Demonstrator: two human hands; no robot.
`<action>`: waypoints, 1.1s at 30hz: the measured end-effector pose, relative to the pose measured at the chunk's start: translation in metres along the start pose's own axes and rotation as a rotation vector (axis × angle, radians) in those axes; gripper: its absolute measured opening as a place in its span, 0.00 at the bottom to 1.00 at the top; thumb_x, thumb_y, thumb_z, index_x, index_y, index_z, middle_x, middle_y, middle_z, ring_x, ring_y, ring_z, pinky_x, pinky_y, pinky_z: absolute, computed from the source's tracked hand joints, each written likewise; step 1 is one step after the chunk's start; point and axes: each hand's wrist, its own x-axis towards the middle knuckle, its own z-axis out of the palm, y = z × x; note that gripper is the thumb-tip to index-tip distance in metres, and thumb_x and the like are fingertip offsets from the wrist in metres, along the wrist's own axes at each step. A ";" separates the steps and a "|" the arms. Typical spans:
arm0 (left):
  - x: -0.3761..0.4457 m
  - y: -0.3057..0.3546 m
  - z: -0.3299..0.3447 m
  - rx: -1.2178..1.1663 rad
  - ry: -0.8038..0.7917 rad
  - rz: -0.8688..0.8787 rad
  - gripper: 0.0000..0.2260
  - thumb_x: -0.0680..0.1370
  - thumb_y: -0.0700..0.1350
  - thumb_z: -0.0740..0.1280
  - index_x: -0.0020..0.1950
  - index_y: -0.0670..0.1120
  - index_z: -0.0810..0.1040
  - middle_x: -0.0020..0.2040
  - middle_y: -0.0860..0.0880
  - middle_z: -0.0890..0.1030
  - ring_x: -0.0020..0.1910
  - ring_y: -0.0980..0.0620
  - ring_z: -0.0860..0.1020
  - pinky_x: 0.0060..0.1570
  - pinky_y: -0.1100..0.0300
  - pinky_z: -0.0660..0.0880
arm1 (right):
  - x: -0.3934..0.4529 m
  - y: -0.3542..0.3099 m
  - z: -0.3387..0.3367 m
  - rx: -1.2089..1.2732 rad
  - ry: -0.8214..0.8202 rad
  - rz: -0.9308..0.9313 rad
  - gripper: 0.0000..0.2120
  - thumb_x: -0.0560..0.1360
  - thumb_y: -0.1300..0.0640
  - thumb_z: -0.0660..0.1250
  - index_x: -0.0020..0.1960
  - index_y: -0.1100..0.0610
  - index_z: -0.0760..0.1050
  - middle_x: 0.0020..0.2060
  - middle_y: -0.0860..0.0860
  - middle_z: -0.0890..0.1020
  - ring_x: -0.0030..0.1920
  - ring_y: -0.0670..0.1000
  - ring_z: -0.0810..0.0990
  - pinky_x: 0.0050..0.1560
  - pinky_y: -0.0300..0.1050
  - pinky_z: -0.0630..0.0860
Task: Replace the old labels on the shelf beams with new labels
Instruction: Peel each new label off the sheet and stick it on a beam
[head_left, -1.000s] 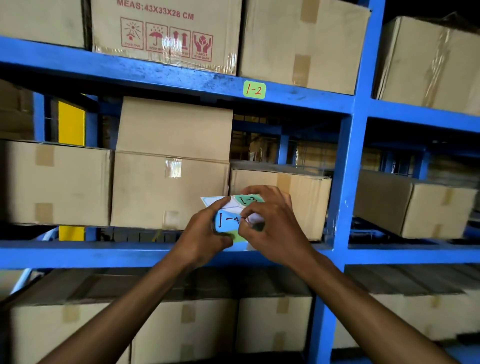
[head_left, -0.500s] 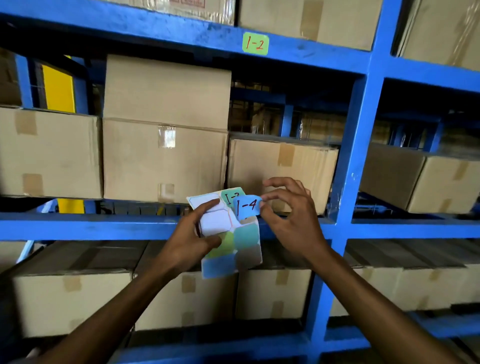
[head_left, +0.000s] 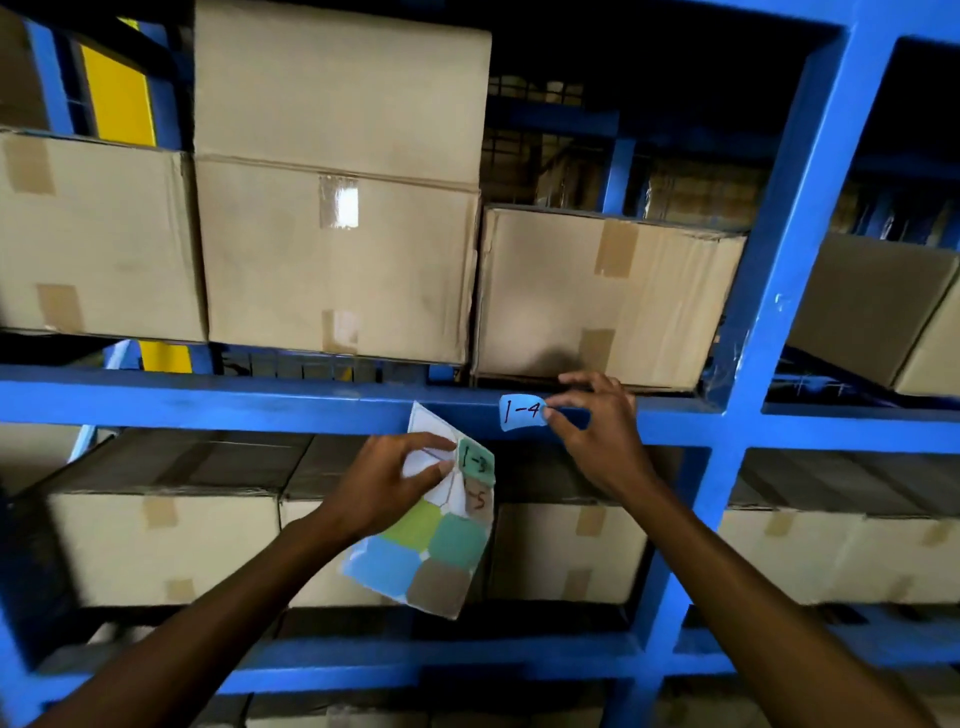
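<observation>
At the middle beam (head_left: 260, 408), near its right end by the upright (head_left: 769, 312), the right hand (head_left: 597, 426) pinches label 1-4 (head_left: 522, 412) against the blue face. Sticking is in hand; next, I think, pressing it flat. The left hand (head_left: 384, 483) grips the sheet (head_left: 426, 561) below. Cartons (head_left: 337, 260) stand above.

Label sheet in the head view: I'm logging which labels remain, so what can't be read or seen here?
- Brown label under the green 1-3 label: writing blurred.
- Label sheet, upper left: covered by the left hand.
- Blue 1-4 label: whether stuck to the beam is unclear; right hand pinches it.
</observation>
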 end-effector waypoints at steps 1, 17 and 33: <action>0.001 -0.006 0.004 -0.021 -0.028 0.000 0.10 0.76 0.43 0.69 0.57 0.47 0.82 0.54 0.53 0.83 0.49 0.68 0.77 0.45 0.81 0.67 | 0.002 0.003 0.006 -0.014 -0.013 0.001 0.08 0.73 0.56 0.68 0.51 0.55 0.82 0.61 0.52 0.76 0.63 0.52 0.69 0.64 0.50 0.60; 0.031 -0.032 0.034 0.177 -0.403 0.087 0.42 0.78 0.39 0.64 0.70 0.68 0.37 0.60 0.40 0.79 0.49 0.49 0.82 0.43 0.54 0.81 | 0.006 0.024 0.057 -0.122 -0.013 0.000 0.09 0.73 0.54 0.68 0.51 0.54 0.82 0.60 0.52 0.77 0.63 0.52 0.69 0.56 0.40 0.54; 0.041 -0.050 0.043 0.392 -0.339 0.029 0.43 0.77 0.36 0.63 0.71 0.63 0.32 0.49 0.39 0.81 0.35 0.50 0.75 0.39 0.52 0.77 | 0.004 0.020 0.070 -0.074 0.028 0.044 0.09 0.73 0.55 0.67 0.51 0.56 0.82 0.59 0.54 0.76 0.63 0.53 0.69 0.61 0.46 0.58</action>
